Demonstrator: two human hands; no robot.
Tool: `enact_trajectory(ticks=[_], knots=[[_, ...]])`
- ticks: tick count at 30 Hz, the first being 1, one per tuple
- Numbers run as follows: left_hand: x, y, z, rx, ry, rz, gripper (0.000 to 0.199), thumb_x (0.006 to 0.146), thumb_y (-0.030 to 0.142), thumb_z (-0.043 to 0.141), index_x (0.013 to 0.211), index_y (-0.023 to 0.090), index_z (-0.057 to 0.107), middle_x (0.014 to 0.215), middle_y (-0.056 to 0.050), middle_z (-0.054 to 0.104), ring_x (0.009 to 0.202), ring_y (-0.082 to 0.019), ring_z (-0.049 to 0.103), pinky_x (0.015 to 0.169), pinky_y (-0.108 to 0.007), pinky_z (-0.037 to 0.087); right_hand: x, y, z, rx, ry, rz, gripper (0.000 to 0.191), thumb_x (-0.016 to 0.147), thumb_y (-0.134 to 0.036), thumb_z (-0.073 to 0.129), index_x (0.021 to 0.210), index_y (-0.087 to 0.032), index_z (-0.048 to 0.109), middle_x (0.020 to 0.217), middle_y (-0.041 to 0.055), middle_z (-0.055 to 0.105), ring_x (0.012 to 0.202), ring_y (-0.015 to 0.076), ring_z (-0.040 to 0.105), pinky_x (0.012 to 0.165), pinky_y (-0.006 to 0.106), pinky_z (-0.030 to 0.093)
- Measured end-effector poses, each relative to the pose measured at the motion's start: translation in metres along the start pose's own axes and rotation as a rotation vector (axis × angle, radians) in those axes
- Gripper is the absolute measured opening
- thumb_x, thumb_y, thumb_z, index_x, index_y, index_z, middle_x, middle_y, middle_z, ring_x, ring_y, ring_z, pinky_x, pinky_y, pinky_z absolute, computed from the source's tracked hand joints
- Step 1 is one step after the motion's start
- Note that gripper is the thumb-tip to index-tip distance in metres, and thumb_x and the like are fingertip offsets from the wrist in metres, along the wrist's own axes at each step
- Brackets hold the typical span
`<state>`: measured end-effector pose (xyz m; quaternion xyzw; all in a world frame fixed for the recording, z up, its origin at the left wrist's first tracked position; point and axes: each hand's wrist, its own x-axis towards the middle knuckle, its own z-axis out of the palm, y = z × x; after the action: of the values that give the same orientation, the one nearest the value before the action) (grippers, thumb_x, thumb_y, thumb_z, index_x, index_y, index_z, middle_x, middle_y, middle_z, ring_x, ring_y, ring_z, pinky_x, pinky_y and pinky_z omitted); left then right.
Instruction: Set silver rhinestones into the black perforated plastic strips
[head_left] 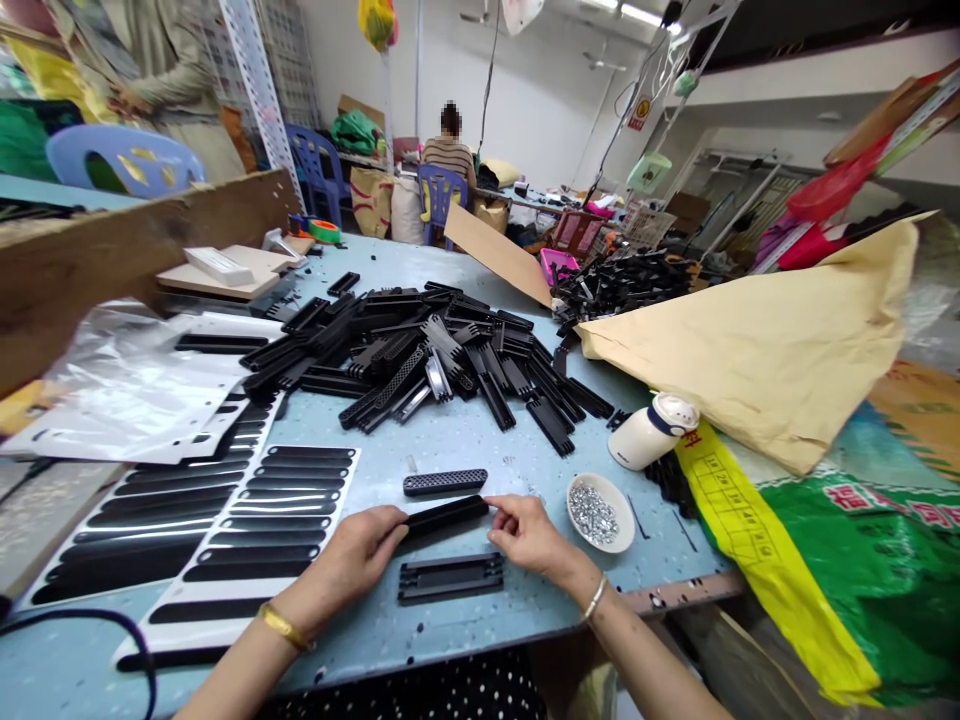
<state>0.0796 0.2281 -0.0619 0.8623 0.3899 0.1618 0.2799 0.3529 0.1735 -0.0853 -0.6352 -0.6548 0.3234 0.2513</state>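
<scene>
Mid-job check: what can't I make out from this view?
All head view:
Underside of black bar held by left hand and right hand: faces away.
Metal pieces in white bowl: too small to identify.
Black pile, lower parts: covered by others.
Green sack: cut off at right edge.

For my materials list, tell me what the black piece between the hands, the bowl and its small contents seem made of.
Black piece: probably plastic, mostly dull; its even black shows no bright metallic glint, though coated metal is possible.
Bowl: smooth and pale; plastic or ceramic, I can't tell which.
Small pieces: likely shiny metal, given their bright silvery glints.
</scene>
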Motion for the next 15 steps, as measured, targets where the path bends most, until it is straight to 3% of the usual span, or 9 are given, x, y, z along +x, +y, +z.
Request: enact_trajectory(ticks=[8,10,12,15], knots=[[0.008,0.006,-0.006,0.016,0.001,-0.009,0.032,0.092,0.029,0.039,0.081,0.02,0.067,0.08,-0.006,0.072,0.074,-0.02,0.068,0.07,-0.027,0.051,0.006,-0.003,0.014,-0.037,0.171,-0.008,0.027,0.079,-0.02,0.065,0.103,-0.013,0.074,0.068,0.0035,0.069,0.06,0.0152,0.059,0.06,0.025,0.045],[0.011,0.004,-0.005,0.038,0.045,-0.051,0.03,0.091,0.029,0.04,0.083,0.019,0.067,0.077,-0.006,0.071,0.071,-0.02,0.067,0.067,-0.028,0.05,0.009,-0.006,0.015,-0.053,0.193,-0.022,0.015,0.08,-0.022,0.065,0.088,-0.015,0.075,0.066,0.0031,0.067,0.06,0.015,0.057,0.06,0.025,0.043],[0.012,0.001,-0.004,0.071,0.113,-0.113,0.03,0.092,0.032,0.042,0.087,0.017,0.067,0.071,-0.006,0.069,0.065,-0.022,0.065,0.063,-0.03,0.049,0.011,-0.008,0.014,-0.063,0.203,-0.022,0.015,0.082,-0.024,0.064,0.074,-0.016,0.073,0.061,0.0023,0.063,0.057,0.0145,0.055,0.058,0.025,0.041],[-0.001,0.002,-0.003,0.1,0.195,-0.173,0.034,0.092,0.041,0.045,0.089,0.015,0.066,0.068,-0.006,0.066,0.057,-0.021,0.061,0.059,-0.031,0.046,0.005,-0.009,0.007,-0.066,0.212,-0.006,0.016,0.083,-0.026,0.063,0.078,-0.015,0.073,0.061,0.0022,0.062,0.057,0.0146,0.055,0.059,0.026,0.043]])
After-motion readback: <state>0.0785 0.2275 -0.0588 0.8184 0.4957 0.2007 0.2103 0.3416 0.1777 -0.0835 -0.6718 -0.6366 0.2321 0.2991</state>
